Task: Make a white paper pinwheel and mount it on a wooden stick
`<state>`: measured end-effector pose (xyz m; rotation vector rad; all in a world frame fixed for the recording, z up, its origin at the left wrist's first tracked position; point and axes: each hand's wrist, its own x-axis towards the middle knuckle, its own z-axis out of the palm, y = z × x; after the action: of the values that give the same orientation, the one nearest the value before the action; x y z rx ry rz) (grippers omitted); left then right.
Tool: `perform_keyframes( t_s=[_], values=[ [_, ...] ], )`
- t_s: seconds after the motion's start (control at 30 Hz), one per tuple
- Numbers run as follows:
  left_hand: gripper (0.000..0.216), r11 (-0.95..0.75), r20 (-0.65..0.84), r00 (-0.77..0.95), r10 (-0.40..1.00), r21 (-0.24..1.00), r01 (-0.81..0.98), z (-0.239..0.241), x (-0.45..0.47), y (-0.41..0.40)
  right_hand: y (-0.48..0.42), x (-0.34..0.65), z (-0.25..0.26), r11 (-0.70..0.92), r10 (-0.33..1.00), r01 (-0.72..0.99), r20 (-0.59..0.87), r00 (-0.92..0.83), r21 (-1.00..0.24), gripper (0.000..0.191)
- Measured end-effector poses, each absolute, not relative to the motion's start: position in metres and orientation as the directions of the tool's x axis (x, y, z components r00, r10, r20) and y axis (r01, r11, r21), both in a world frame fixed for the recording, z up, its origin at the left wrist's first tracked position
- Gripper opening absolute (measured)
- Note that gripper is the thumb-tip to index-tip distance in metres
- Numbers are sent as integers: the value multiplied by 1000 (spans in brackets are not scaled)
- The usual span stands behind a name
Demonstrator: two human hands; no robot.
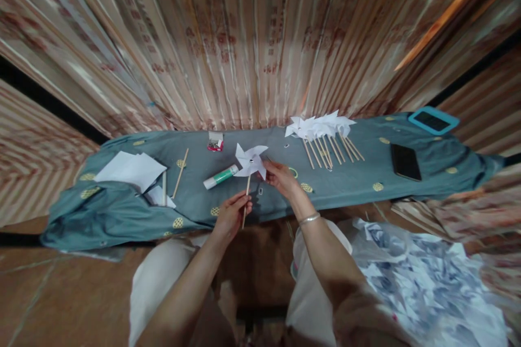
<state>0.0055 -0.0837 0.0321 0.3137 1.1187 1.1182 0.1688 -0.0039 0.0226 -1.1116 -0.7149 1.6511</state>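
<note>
A white paper pinwheel (pixel 253 164) on a thin wooden stick stands upright before me, a small shiny pin at its centre. Low on the stick, the fingers of my left hand (pixel 232 216) are closed around it. My right hand (pixel 281 178) is at the pinwheel's right side, thumb and fingers pinching a paper blade; some fingertips are hidden behind it. A glue stick (pixel 220 177) with a green label lies just left of the pinwheel. Behind it sits a small open red-and-white box (pixel 215 141) with metal pieces inside.
Several finished pinwheels (pixel 321 127) lie in a row at the back right. White paper sheets (pixel 129 171) and a loose stick (pixel 180 173) are on the left. A black phone (pixel 406 162) and a blue-framed device (pixel 433 120) rest at right. Below is a bag of paper pieces (pixel 431 282).
</note>
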Motion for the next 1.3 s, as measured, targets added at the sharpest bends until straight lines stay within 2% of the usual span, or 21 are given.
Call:
perform_keyframes(
  t_s=[0.17,0.5,0.87,1.3],
  values=[
    [15,473,-584,-29,812,686,-553,29,8,-81,2,170,20,-314,949,-351,-302,-89,-882,32],
    [17,427,-534,-64,843,738,-523,21,4,-77,-1,171,26,-361,931,-369,-352,-93,-856,21],
    [22,389,-498,-83,863,761,-519,15,7,-73,-4,166,25,-352,936,-272,-337,-101,-896,31],
    [24,384,-491,-89,867,771,-508,10,9,-71,-7,162,26,-363,928,-194,-334,-165,-911,31]
  ],
)
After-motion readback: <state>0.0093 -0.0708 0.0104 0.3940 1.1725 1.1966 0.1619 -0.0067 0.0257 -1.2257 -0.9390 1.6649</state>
